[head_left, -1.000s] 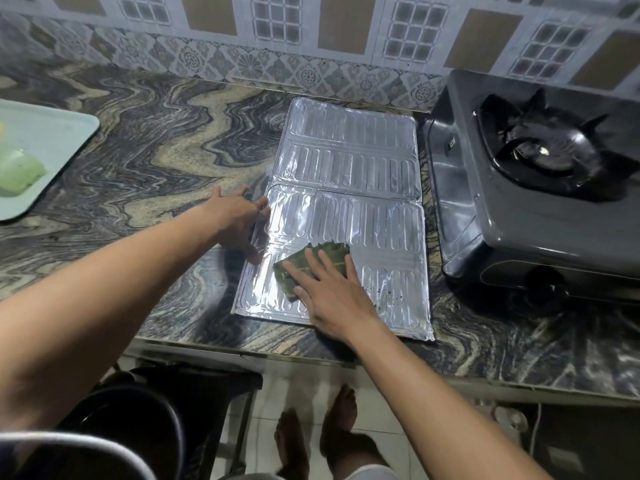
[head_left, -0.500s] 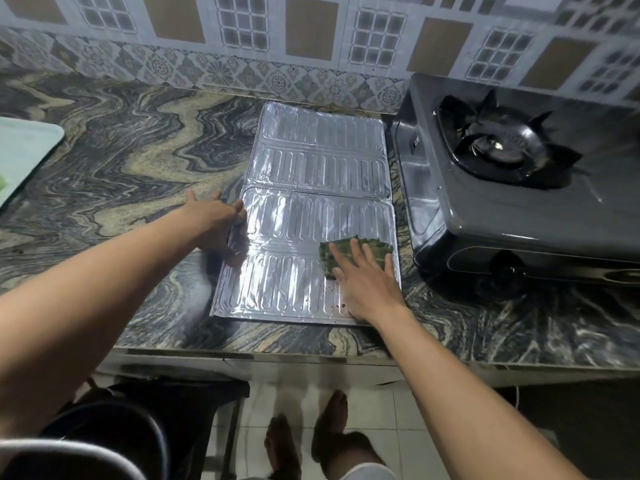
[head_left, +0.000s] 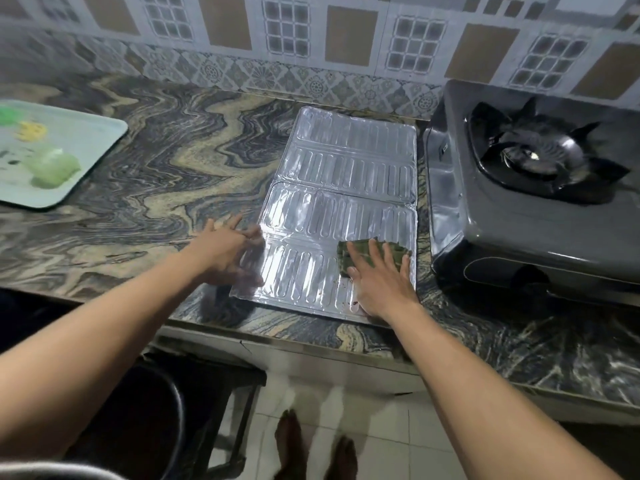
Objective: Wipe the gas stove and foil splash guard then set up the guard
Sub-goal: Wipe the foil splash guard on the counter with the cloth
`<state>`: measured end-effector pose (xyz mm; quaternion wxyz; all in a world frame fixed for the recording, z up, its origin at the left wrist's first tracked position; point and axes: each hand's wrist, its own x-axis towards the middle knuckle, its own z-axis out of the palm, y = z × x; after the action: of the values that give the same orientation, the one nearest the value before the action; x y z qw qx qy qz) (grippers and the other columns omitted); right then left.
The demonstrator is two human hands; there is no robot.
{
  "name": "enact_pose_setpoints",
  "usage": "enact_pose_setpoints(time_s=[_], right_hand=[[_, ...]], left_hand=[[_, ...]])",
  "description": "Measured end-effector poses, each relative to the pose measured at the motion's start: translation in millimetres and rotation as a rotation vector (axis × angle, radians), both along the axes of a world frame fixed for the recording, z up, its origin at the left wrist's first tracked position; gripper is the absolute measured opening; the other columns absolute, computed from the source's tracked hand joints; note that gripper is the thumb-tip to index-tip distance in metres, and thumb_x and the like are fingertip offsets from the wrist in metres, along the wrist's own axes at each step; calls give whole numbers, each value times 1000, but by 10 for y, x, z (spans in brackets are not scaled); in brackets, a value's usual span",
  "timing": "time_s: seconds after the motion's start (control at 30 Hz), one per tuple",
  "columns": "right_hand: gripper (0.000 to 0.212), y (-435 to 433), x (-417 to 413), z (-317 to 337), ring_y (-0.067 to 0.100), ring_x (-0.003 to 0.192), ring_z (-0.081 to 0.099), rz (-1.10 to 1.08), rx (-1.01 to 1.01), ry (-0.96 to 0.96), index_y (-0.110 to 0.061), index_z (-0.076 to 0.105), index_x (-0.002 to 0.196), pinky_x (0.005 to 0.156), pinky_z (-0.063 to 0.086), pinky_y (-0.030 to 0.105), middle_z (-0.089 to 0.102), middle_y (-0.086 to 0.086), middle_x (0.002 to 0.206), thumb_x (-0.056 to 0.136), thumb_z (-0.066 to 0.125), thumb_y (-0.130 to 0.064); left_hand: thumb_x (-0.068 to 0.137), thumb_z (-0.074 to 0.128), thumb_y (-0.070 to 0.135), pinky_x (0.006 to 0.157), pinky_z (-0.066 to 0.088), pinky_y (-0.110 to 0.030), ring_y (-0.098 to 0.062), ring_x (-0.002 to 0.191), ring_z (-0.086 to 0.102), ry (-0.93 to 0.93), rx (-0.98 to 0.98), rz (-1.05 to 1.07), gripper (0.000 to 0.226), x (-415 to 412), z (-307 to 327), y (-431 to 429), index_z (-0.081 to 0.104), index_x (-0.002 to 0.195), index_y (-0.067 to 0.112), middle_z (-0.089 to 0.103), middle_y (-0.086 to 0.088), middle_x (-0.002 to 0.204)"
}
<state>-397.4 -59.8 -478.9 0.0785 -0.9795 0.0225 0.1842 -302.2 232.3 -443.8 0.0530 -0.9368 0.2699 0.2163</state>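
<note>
The foil splash guard [head_left: 339, 188] lies flat on the marbled counter, just left of the grey gas stove [head_left: 526, 216]. A folded green cloth [head_left: 394, 252] sits on the guard's near right part, close to its right edge. My right hand [head_left: 381, 282] presses flat on the cloth with straight, spread fingers. My left hand [head_left: 228, 254] rests on the guard's left edge with fingers extended, holding the sheet down; it is blurred.
A pale green tray [head_left: 100, 140] with green and yellow items sits at the counter's far left. The tiled wall [head_left: 311, 46] runs behind. The counter's front edge [head_left: 311, 337] is right below the guard, with dark objects under it.
My right hand has slid the cloth from the guard's near middle toward its right edge. The left hand stays on the guard's left edge. The view has shifted.
</note>
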Motion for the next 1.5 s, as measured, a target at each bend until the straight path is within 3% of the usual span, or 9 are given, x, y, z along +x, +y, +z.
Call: enact_pose_setpoints(time_s=[0.23,0.5,0.67,1.07,1.2,1.3,1.5], right_hand=[[56,-15,13,-15,28,147,-23,-3,39,5,-44,-15,152,117,-11,61,-23,2,161,106,18,-46],[55,13,-66,7,28,148,-22,-118,111,-7,-43,-8,154,117,-15,59,-18,2,163,107,20,-43],[60,159,-288,-16,34,149,-16,-212,60,-81,-38,-8,155,117,-9,62,-14,12,164,106,27,-36],[67,630,-599,-30,42,150,-6,-310,4,-164,-30,-10,156,113,-6,70,-5,20,164,105,34,-31],[51,678,-589,-33,46,149,-2,-347,33,-198,-20,8,152,111,-3,73,3,26,162,106,28,-30],[48,706,-583,-62,47,149,-3,-327,10,-209,-29,12,150,111,-2,73,3,27,162,106,30,-27],[62,911,-388,-17,45,149,-4,-279,27,-184,-37,5,155,111,-4,72,0,24,163,104,38,-24]], left_hand=[[81,55,74,117,3,-66,-27,152,-4,1,7,53,96,-171,-30,3,16,157,31,1,11,164],[83,56,70,116,7,-69,-29,153,2,-57,53,8,86,-180,17,-37,26,154,33,8,10,165],[87,57,61,114,1,-71,-31,152,-3,-52,97,36,85,-236,69,-63,19,157,32,1,8,166],[84,57,68,110,1,-76,-35,152,-3,-37,29,13,73,-249,31,-4,44,145,30,7,8,166],[83,56,70,110,-1,-75,-35,152,-4,-35,5,-1,74,-252,24,29,47,143,29,9,7,166],[81,56,72,110,-2,-74,-35,152,-4,-38,-11,-4,76,-237,30,30,47,142,28,7,7,166],[82,55,72,110,-1,-75,-35,151,-5,-40,-14,0,79,-240,9,40,44,146,28,7,7,166]])
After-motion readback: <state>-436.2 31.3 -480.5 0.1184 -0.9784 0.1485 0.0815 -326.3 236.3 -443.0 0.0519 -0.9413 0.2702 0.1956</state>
